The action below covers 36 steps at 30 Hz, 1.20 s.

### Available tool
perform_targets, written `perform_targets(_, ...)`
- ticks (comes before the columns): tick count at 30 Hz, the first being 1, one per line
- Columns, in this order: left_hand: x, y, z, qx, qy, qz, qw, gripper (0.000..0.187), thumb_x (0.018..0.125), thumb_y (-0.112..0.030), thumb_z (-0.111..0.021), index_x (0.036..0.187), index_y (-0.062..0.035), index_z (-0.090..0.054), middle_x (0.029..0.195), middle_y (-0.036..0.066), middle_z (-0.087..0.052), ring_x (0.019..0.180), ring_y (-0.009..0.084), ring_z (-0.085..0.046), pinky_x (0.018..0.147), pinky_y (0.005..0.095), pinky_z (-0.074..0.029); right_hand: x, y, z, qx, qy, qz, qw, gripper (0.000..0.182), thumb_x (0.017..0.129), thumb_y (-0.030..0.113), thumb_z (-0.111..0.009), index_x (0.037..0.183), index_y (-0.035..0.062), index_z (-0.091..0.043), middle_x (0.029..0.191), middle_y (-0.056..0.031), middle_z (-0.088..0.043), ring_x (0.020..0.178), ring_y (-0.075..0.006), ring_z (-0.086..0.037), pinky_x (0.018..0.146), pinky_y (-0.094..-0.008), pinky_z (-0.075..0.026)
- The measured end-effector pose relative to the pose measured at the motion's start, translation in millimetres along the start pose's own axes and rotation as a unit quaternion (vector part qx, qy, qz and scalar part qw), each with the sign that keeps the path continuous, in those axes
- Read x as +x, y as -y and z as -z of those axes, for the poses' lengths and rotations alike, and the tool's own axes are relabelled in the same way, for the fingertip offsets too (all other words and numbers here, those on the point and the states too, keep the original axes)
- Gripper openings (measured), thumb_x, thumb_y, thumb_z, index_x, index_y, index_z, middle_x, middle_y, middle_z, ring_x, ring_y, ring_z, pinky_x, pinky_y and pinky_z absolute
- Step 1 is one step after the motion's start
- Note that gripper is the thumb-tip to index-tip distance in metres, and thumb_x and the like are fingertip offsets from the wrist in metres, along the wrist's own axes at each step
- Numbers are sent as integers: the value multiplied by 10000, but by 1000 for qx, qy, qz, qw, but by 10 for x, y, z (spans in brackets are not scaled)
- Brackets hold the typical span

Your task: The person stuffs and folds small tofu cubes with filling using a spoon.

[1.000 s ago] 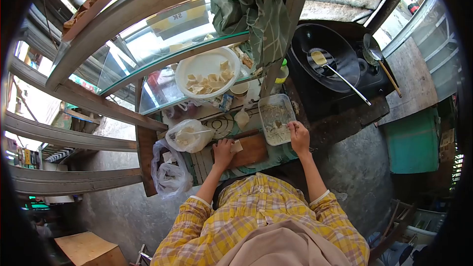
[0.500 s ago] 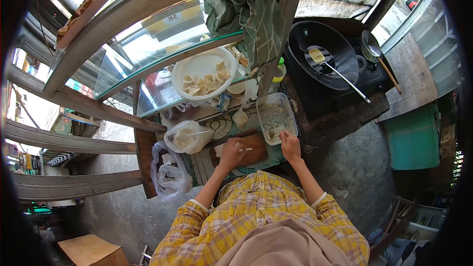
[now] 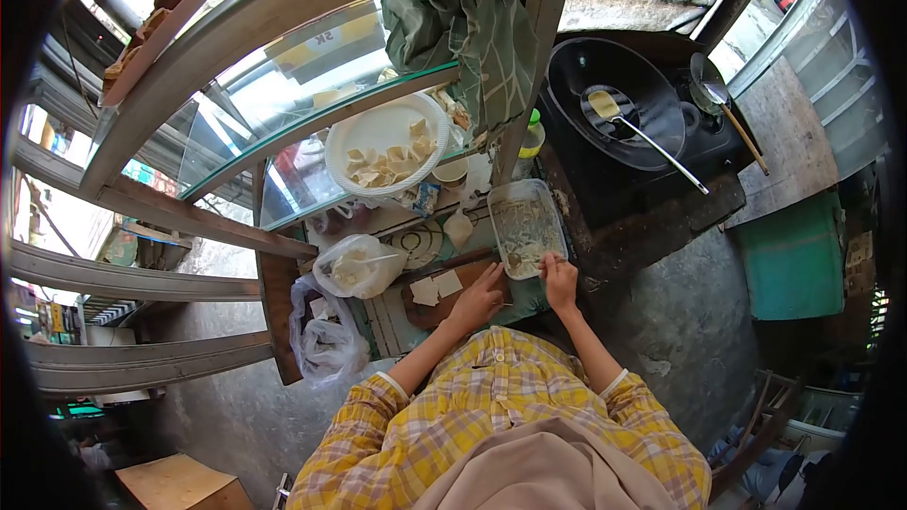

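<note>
My left hand (image 3: 478, 299) lies low over the right part of a brown wooden board (image 3: 416, 316), fingers stretched out toward a clear plastic container (image 3: 557, 214). A small pale edge shows beside its fingertips; what it belongs to is mostly covered. Two pale, flat dough wrappers (image 3: 425, 292) rest on the board to the left of this hand. Closed at the container's near right corner, my right hand (image 3: 559, 280) grips a spoon (image 3: 515, 259) whose bowl sits in the container. Pale, shredded-looking filling coats the container's bottom.
A white plate (image 3: 337, 153) with several folded pale pieces stands behind the glass shelf. Plastic bags (image 3: 359, 267) sit left of the board. On the right, a black wok (image 3: 576, 66) holds a spatula (image 3: 652, 149) on the stove. Wooden cabinet rails (image 3: 151, 278) run along the left.
My left hand has moved right across the board, uncovering the wrappers and no longer showing the pale strip in its fingers. The right hand stays at the container with the spoon.
</note>
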State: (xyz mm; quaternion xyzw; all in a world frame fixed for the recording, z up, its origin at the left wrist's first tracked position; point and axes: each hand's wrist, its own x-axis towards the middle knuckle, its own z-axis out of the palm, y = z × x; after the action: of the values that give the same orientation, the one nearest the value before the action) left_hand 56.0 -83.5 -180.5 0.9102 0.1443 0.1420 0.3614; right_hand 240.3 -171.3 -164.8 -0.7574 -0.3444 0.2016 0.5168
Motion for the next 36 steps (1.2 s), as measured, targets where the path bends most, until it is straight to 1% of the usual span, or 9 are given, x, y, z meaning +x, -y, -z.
perform_targets(5, 17, -88, 57, 21, -27, 0, 999, 136, 665, -64, -673, 643, -20, -547, 1394, 218, -292, 1275, 355, -325, 965, 400, -381, 0, 51, 97, -39, -5, -29, 999, 273, 934, 155, -414, 807, -24, -577, 655, -112, -579, 581, -208, -585, 554, -304, -441)
perform_targets(11, 12, -81, 31, 30, -16, 3, 999, 140, 664, -69, -670, 635, -25, -540, 1391, 217, -301, 1272, 349, -332, 948, 391, -396, 14, 138, 87, -59, 118, 145, 981, 227, 913, 156, -469, 840, -31, -575, 813, -140, -594, 738, -315, -577, 657, -337, -455)
perform_targets(14, 36, -106, 52, 22, -9, -3, 1000, 140, 666, -65, -667, 634, -25, -537, 1389, 223, -302, 1271, 348, -334, 941, 390, -400, 70, 176, 213, -35, 164, 148, 975, 228, 912, 164, -483, 839, -33, -572, 802, -133, -593, 725, -293, -583, 652, -322, -454)
perform_targets(17, 33, -98, 25, 15, -5, -4, 1000, 138, 669, -62, -664, 635, -25, -535, 1388, 225, -302, 1268, 352, -337, 935, 388, -401, 49, 47, 219, 19, 158, 80, 984, 243, 919, 180, -481, 832, -27, -572, 767, -112, -582, 685, -230, -583, 616, -299, -444)
perform_targets(20, 38, -99, 16, 7, -8, -4, 1000, 135, 672, -62, -660, 637, -26, -535, 1387, 227, -305, 1264, 356, -341, 932, 387, -401, 3, 33, 202, 63, 128, 35, 989, 259, 934, 195, -477, 845, -24, -583, 716, -38, -565, 613, -102, -513, 574, -245, -413)
perform_targets(26, 21, -52, -49, -25, -19, 7, 999, 128, 680, -59, -653, 642, -28, -535, 1378, 229, -320, 1264, 349, -343, 934, 387, -400, -6, -288, 263, 208, 33, -73, 975, 291, 944, 248, -439, 809, 23, -563, 691, -51, -578, 592, -108, -550, 566, -235, -441)
perform_targets(30, 47, -87, 72, -50, -43, 31, 997, 121, 722, -73, -643, 672, -22, -545, 1320, 249, -392, 1238, 363, -371, 929, 385, -404, -69, -331, 353, 404, -84, -208, 887, 296, 946, 301, -428, 835, 56, -549, 692, -57, -592, 589, -130, -555, 554, -261, -457)
perform_targets(33, 59, -122, 106, -136, -134, 160, 969, 137, 795, -114, -618, 743, -8, -548, 1183, 217, -529, 1115, 332, -510, 870, 361, -449, -96, -254, 444, 489, -110, -200, 842, 315, 939, 341, -439, 881, 55, -555, 743, -68, -603, 641, -130, -556, 578, -268, -458)
perform_targets(36, 98, 33, 121, -378, -162, 352, 841, 158, 852, -150, -581, 893, 1, -556, 1038, 153, -599, 958, 247, -601, 793, 325, -488, -94, 78, 517, 523, -54, -154, 837, 312, 937, 342, -441, 928, 56, -564, 807, -63, -609, 682, -122, -552, 599, -268, -459)
